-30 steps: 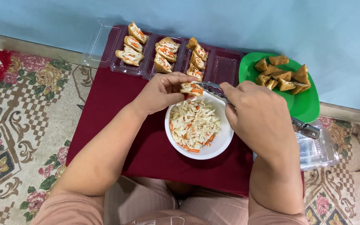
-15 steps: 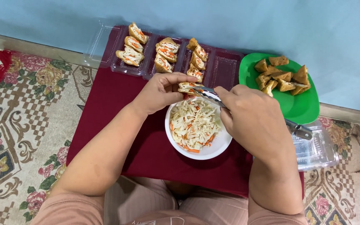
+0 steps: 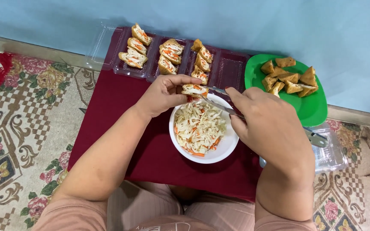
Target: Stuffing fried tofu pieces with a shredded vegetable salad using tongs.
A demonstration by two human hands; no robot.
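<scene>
Centre frame: my left hand (image 3: pixel 164 95) pinches a stuffed tofu piece (image 3: pixel 195 89) btwn thumb and fingers, just over the far rim of the white bowl (image 3: pixel 223 149). Right hand (image 3: pixel 270 126) is closed round a metal utensil (image 3: pixel 221 107), tip touching the piece's open side, handle end poking out lower right. Bowl holds shredded veg filling (image 3: pixel 198 127), sits on the maroon cloth (image 3: pixel 120 111). Clear plastic tray (image 3: pixel 232 68) w/ filled pieces at upper centre, green plate (image 3: pixel 313 111) of plain fried tofu at upper right.

Risks, as I judge it: pinch too hard and the tofu skin splits; overpack and filling spills onto the cloth since the piece hangs at the rim, not mid-bowl. Utensil tip pushed too far could tear through the back.
</scene>
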